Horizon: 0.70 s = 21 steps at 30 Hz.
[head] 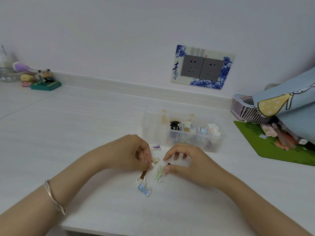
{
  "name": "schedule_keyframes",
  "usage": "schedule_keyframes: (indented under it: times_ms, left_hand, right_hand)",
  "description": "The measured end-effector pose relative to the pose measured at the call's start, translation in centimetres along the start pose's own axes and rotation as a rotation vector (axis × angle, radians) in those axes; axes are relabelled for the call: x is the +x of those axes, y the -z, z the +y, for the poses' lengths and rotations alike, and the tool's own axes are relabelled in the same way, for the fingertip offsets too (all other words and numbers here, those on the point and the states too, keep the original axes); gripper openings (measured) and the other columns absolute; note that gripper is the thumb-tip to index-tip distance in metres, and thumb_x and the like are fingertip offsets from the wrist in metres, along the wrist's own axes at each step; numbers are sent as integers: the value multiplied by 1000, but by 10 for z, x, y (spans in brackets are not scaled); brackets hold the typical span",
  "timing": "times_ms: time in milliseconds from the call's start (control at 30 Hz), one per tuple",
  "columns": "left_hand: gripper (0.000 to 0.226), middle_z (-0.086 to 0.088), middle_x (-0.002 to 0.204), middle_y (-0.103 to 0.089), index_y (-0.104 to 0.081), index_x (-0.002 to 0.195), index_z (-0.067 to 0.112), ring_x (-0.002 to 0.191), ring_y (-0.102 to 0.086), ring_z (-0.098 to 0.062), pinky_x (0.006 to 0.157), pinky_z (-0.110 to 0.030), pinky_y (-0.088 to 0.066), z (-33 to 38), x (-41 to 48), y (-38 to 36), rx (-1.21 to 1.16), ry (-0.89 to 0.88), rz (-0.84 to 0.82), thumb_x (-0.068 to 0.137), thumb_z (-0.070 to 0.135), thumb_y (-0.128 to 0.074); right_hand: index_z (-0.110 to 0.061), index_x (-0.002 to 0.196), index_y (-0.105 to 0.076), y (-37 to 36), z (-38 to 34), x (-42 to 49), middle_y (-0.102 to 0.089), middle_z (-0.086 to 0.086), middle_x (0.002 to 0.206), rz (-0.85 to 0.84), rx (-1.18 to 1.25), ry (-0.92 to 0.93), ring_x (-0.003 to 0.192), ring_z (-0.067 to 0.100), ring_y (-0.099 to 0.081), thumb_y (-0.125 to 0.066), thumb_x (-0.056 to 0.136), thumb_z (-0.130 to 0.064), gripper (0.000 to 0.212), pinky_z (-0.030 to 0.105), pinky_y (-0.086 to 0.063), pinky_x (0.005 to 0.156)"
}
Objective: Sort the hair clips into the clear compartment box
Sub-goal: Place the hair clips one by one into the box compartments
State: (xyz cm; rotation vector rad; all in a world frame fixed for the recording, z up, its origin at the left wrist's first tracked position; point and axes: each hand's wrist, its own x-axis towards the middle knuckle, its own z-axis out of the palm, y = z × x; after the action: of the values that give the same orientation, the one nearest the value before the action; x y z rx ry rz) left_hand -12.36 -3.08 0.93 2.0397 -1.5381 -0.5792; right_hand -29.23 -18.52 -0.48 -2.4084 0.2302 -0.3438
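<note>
Pinching small cream clip (155,160) in left grip (136,153); right grip (185,163) narrow on pale-green translucent bow clip (158,174); blue iridescent bow clip (144,189) just below.

white desk (85,126), compartment box (153,132) (clear), loose hair clips (144,190), green mat (265,147)

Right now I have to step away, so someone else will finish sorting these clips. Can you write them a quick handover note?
Left hand: pinching a small pale yellow clip just above the desk.
Right hand: fingertips closed on a small dark-tipped piece beside the green bow clip.
Still loose on the desk: green bow clip, blue bow clip, brown clip, purple clip by the box.
Done: the clear compartment box behind the hands already holds several clips, among them a black one.
Left: box the loose clips.
</note>
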Motion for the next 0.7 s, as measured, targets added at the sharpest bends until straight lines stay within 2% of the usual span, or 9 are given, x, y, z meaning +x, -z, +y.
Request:
schedule_keyframes:
  times_ms: [133,200,300,400,467,533,633,700]
  left_hand:
    - [7,2,65,-72,-70,70,25,57,-60,-4,59,-15,-46,-3,1,6,-140,-10,65,74,20,-72]
    - [9,1,64,-71,-71,71,23,55,-62,-7,59,-15,-48,-2,2,10,-220,-47,78,76,16,-73]
    - [4,-5,68,-73,-72,75,19,56,-65,-10,60,-17,-51,1,5,12,-247,-123,125,77,18,-75]
    - [15,-2,63,-71,-72,77,15,57,-65,-11,63,-19,-54,4,7,14,-287,-156,158,74,29,-76]
    - [19,2,61,-70,-73,78,14,57,-65,-11,65,-22,-56,4,8,16,-315,-144,170,72,33,-76]
    - [12,0,64,-71,-73,78,14,60,-65,-12,65,-24,-57,3,9,17,-324,-129,172,75,25,-76]
    - [5,-4,71,-74,-73,77,16,62,-66,-11,62,-21,-56,0,11,16,-313,-67,137,78,21,-75]
    - [5,-1,68,-74,-74,74,20,58,-65,-9,59,-19,-54,-3,11,15,-300,-3,79,78,18,-73]
  right_hand:
    - [-36,84,-68,5,2,0,-64,-30,89,95,114,-12,82,-3,-55,-74,76,-37,10,9,-39,72]
    - [-35,86,-68,5,1,2,-67,-25,91,111,167,-3,82,-1,-58,-74,78,-32,10,15,-43,74]
    - [-35,92,-68,3,0,5,-69,-19,97,88,186,-2,86,1,-61,-73,79,-30,14,21,-45,77]
    - [-36,94,-71,4,3,4,-70,-13,97,13,147,-44,85,12,-62,-72,79,-34,15,30,-46,73]
    - [-35,92,-73,5,7,2,-69,-13,94,-50,85,-32,82,11,-60,-72,78,-37,14,20,-41,66]
    - [-35,91,-74,5,8,1,-68,-15,91,-78,45,-7,81,5,-58,-72,78,-36,12,11,-37,66]
    - [-37,88,-73,7,10,1,-65,-19,89,-86,1,7,79,4,-55,-74,77,-33,12,9,-36,66]
    - [-36,87,-72,9,11,0,-63,-18,88,-79,-41,22,78,5,-54,-74,77,-33,10,9,-36,66]
